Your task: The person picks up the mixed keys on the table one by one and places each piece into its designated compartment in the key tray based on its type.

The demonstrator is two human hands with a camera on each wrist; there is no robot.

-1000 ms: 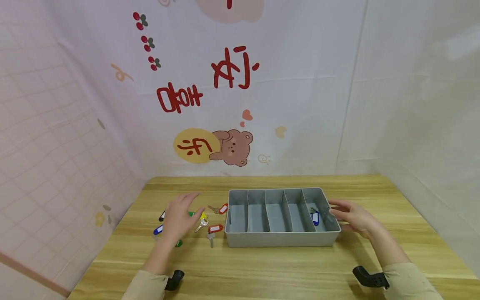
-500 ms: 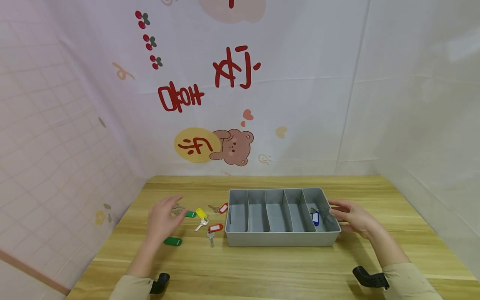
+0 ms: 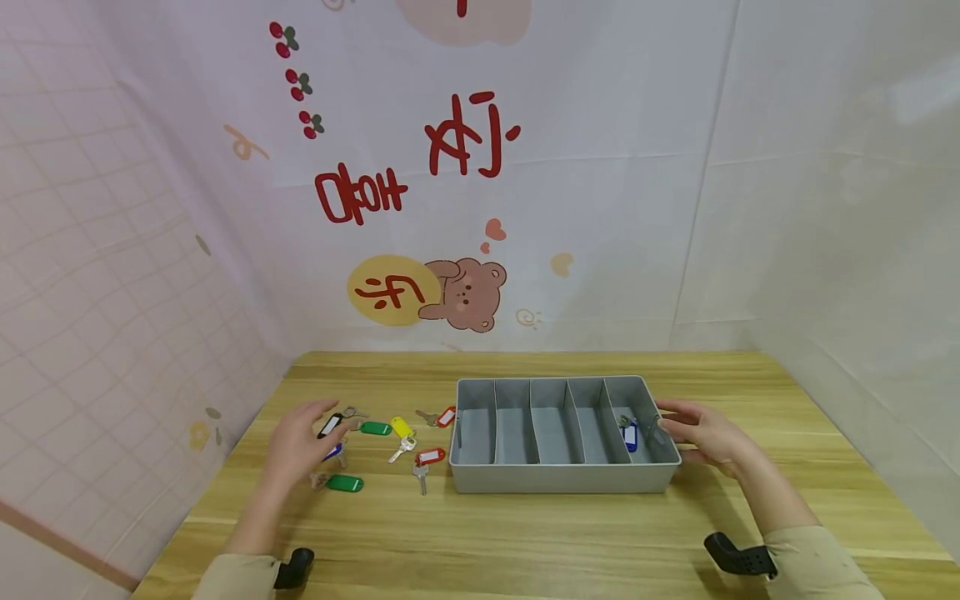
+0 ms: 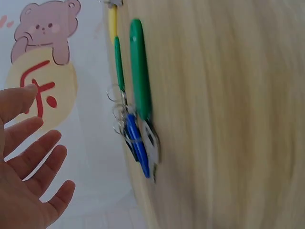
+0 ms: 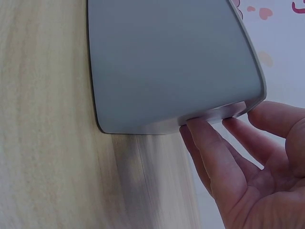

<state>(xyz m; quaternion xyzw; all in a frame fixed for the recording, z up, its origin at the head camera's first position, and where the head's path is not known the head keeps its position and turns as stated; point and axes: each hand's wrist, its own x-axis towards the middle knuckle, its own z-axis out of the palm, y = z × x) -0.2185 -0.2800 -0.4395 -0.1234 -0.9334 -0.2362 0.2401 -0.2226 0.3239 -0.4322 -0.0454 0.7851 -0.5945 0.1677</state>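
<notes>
My left hand (image 3: 295, 446) hovers over the left group of tagged keys, fingers spread and nothing in them. Beside its fingertips lie a black key tag (image 3: 330, 426) and a blue key tag (image 3: 332, 452), the blue one partly hidden by the hand. A green key tag (image 3: 345, 483) with its key lies nearer me; the left wrist view shows these keys edge-on beyond the palm. My right hand (image 3: 701, 432) holds the right end of a grey divided tray (image 3: 562, 478), thumb at the rim, fingers against the outer end wall. A blue-tagged key (image 3: 630, 436) lies in its rightmost compartment.
Between the left hand and the tray lie a second green key tag (image 3: 376, 428), a yellow key tag (image 3: 401, 427) and two red key tags, one farther back (image 3: 446, 417). A printed white cloth (image 3: 600, 250) hangs behind the wooden table (image 3: 525, 542).
My left hand has moved left and slightly toward me, uncovering the green, yellow and black tags. The right hand and the tray have stayed in place.
</notes>
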